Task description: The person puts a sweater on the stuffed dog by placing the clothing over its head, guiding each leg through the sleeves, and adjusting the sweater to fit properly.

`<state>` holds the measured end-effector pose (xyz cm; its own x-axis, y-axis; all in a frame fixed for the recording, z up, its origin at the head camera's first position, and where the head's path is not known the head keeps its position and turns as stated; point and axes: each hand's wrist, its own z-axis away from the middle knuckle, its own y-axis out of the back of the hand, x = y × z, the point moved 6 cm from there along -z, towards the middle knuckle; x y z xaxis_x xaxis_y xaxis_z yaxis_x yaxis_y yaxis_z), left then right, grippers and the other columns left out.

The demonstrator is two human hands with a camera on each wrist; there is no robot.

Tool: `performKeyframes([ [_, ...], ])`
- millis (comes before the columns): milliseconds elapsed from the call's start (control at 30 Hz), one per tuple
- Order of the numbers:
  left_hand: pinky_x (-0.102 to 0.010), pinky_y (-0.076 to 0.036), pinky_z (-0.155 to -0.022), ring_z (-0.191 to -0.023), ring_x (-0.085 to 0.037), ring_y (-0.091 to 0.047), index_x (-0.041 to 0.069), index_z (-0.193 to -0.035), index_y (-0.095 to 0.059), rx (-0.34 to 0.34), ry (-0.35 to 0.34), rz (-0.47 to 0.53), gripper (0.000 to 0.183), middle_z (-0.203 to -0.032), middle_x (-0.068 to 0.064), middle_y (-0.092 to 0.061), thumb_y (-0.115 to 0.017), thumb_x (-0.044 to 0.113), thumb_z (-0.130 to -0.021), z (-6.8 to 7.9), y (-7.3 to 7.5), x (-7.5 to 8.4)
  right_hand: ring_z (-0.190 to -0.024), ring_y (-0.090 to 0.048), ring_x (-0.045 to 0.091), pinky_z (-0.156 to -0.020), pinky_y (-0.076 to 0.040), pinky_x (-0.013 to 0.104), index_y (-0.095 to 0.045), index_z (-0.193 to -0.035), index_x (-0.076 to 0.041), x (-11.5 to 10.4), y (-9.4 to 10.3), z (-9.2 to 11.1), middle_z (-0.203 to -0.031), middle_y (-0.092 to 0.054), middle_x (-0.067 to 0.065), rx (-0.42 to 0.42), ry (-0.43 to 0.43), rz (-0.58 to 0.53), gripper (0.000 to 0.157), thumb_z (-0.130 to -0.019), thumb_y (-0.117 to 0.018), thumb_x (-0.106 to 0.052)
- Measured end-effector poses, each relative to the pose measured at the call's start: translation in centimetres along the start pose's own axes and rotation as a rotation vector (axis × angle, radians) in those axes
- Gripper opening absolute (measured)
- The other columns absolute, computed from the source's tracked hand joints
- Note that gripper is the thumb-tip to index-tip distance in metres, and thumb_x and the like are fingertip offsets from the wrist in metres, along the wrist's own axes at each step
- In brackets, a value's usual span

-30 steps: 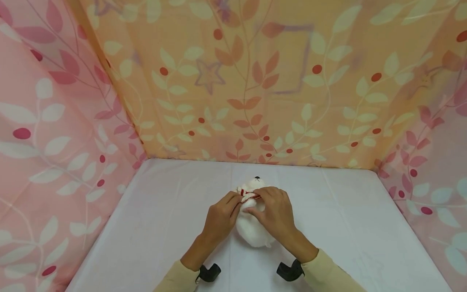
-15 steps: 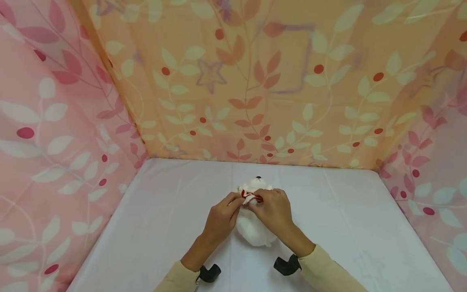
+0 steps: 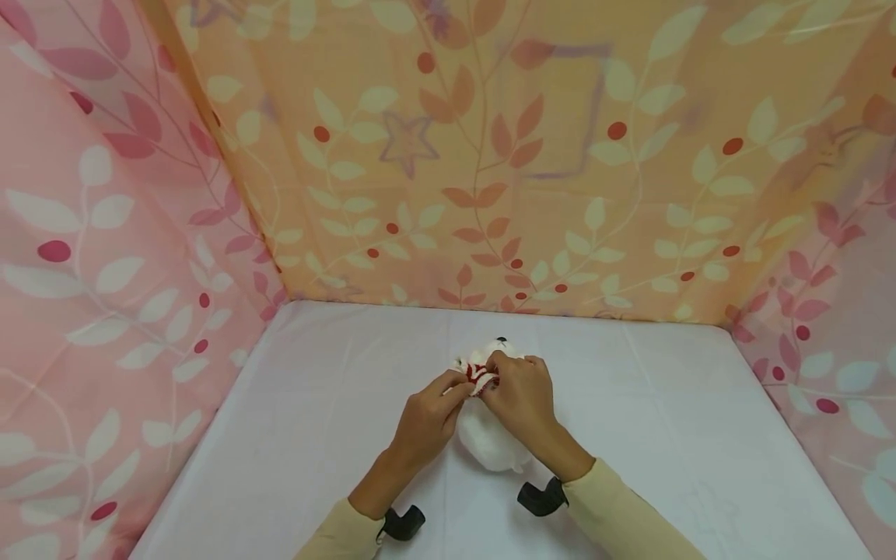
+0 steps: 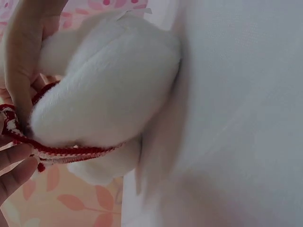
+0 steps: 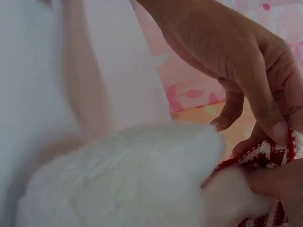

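Upon the surface (image 3: 665, 435): white plush toy (image 3: 490, 445).
Red-and-white knit (image 3: 481, 379): against the plush toy, just below its head.
Left hand (image 3: 428, 416): beside the plush toy, pinching the knit's edge.
Right hand (image 3: 521, 397): over the plush toy's upper body, fingers curled on the knit.

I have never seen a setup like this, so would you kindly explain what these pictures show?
There is no machine here: these are a person's bare left hand and right hand. The wide view comes from a camera on the head; the two close-ups come from cameras on the wrists and appear turned sideways. On the white-covered table is a fluffy white toy with a dark nose. Both hands grip the red-and-white knitted band, perhaps a scarf, at its neck.
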<state>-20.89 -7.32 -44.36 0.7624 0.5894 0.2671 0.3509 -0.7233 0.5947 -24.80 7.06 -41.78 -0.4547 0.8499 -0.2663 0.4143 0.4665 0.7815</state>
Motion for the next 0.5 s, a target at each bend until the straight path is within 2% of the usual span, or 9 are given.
performKeyframes([
  [100, -0.022, -0.057, -0.077, -0.094, -0.013, -0.068, 0.009, -0.105, -0.074, -0.004, 0.002, 0.017, 0.016, -0.11, 0.0, -0.065, -0.071, 0.001, -0.092, 0.1, -0.2, 0.1, -0.053, -0.061, 0.022, -0.086, -0.052, 0.053, -0.066, -0.075, -0.012, 0.2, -0.1, -0.2, -0.052, -0.057, -0.002, -0.009, -0.014, 0.048, 0.019, -0.072, -0.085, -0.016],
  [200, -0.022, -0.057, -0.076, -0.092, -0.012, -0.068, 0.009, -0.106, -0.074, 0.001, 0.018, 0.03, 0.017, -0.109, 0.0, -0.064, -0.072, 0.001, -0.092, 0.2, -0.4, 0.0, -0.054, -0.062, 0.022, -0.088, -0.052, 0.054, -0.066, -0.073, -0.011, 0.4, -0.3, -0.3, -0.052, -0.058, -0.001, -0.02, -0.018, 0.073, 0.017, -0.072, -0.083, -0.013],
  [333, -0.021, -0.056, -0.075, -0.09, -0.011, -0.067, 0.008, -0.108, -0.073, 0.013, 0.076, 0.035, 0.017, -0.106, 0.0, -0.065, -0.071, 0.002, -0.093, 0.4, -0.7, -0.4, -0.061, -0.066, 0.02, -0.094, -0.048, 0.058, -0.068, -0.078, -0.011, 0.5, -0.2, -0.1, -0.063, -0.067, 0.0, -0.039, 0.008, 0.042, 0.019, -0.073, -0.086, -0.014],
  [500, -0.02, -0.053, -0.071, -0.085, -0.008, -0.061, 0.009, -0.11, -0.069, -0.011, 0.16, 0.031, 0.015, -0.104, 0.002, -0.063, -0.069, 0.005, -0.096, 0.8, -1.1, -1.0, -0.074, -0.07, 0.015, -0.099, -0.042, 0.063, -0.073, -0.089, -0.014, 0.6, 0.1, 0.3, -0.078, -0.074, -0.001, -0.099, 0.051, -0.022, 0.033, -0.069, -0.095, -0.026],
])
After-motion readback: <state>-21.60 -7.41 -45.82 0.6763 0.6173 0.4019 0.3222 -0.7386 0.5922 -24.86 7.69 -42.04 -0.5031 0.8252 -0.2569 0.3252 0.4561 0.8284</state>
